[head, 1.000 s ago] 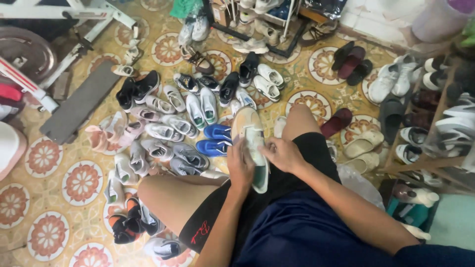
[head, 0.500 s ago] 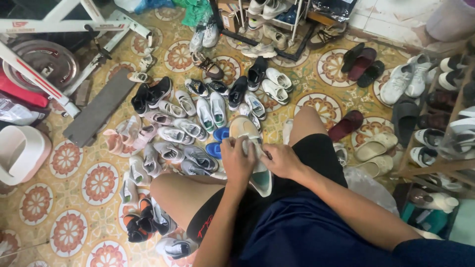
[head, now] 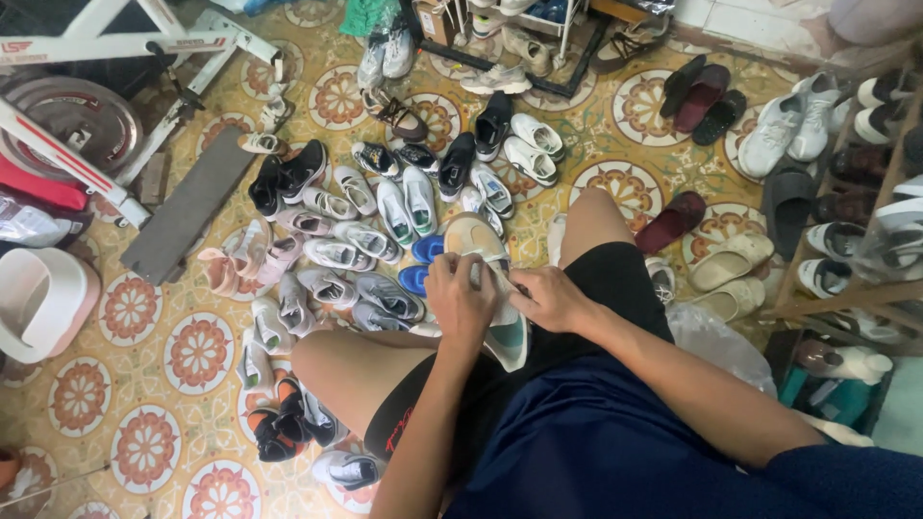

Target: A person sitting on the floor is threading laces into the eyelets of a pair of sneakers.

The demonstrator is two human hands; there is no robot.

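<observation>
Change: the cream sneaker (head: 492, 288) sits a little lower over the lap than a second ago, both hands kept on it | Left hand (head: 460, 306): grip closed over the upper, wrist bent down | Right hand (head: 546, 298): fingers pinching its side by the laces | Around: pairs of shoes (head: 385, 207) on the tiled floor (head: 197, 351).

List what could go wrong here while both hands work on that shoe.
1. The pale sneaker is propped on the lap, gripped by the left hand and right hand; it might slip off onto the blue shoes below.
2. Shoes crowd the patterned tile floor around both legs, so getting up risks tripping.
</observation>
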